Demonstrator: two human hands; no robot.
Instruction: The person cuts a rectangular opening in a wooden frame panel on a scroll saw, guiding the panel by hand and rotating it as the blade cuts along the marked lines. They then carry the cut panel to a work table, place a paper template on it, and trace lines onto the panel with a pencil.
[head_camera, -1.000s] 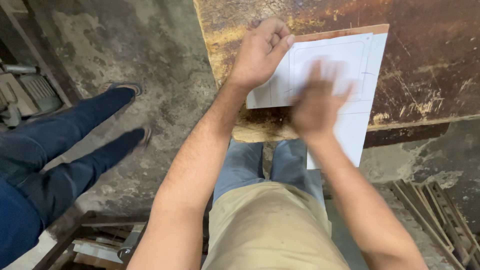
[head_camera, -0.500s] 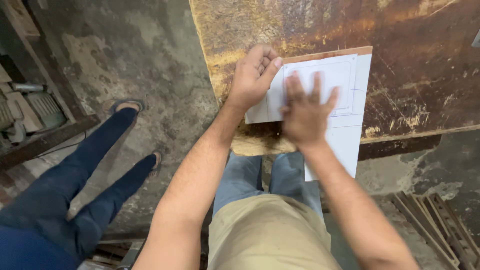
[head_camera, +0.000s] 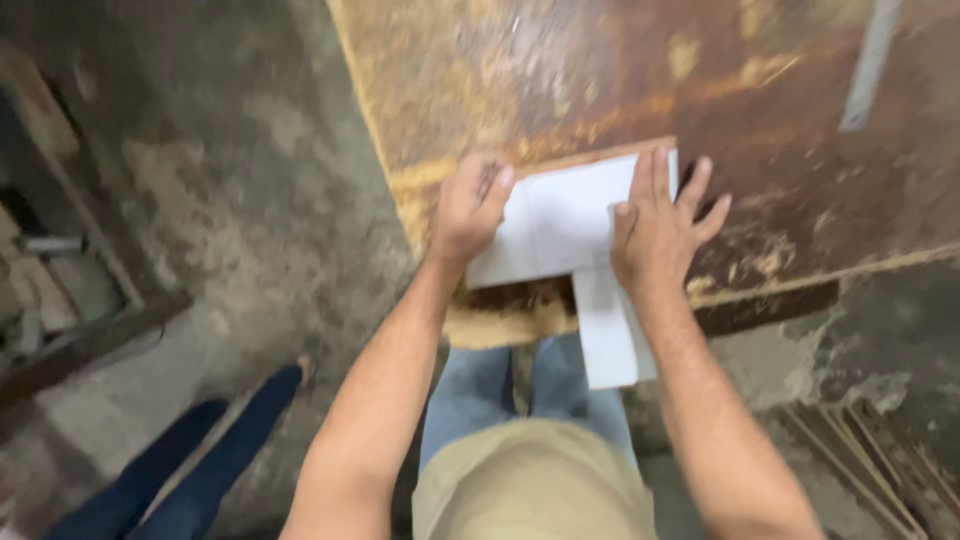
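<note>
The left hand (head_camera: 470, 205) rests with curled fingers on the left end of a white sheet of paper (head_camera: 560, 225), its fingers drawn together and pressing down rather than gripping, which looks like a way to pin that corner so the sheet cannot slide. The right hand (head_camera: 658, 220) lies flat on the sheet's right part with fingers spread apart and palm down, closed on nothing, as if to smooth or hold the paper against what lies under it. The paper sits on a thin wooden board (head_camera: 610, 152), of which only a narrow brown edge shows along the top, at the near edge of a worn, rust-brown desk (head_camera: 600, 70). A narrower strip of the white sheet (head_camera: 605, 340) hangs past the desk's edge over the person's jeans, so the paper is larger than its support there and needs both hands to stay put. At the lower left, another person's dark blue trouser legs (head_camera: 170, 470) stand on the stained concrete floor (head_camera: 230, 180), well apart from the hands. The picture is blurred: any lines on the paper cannot be read, the wrist hides the strip's right side, how far the board reaches under the sheet stays hidden, and the clutter at the left edge is too soft to name.
</note>
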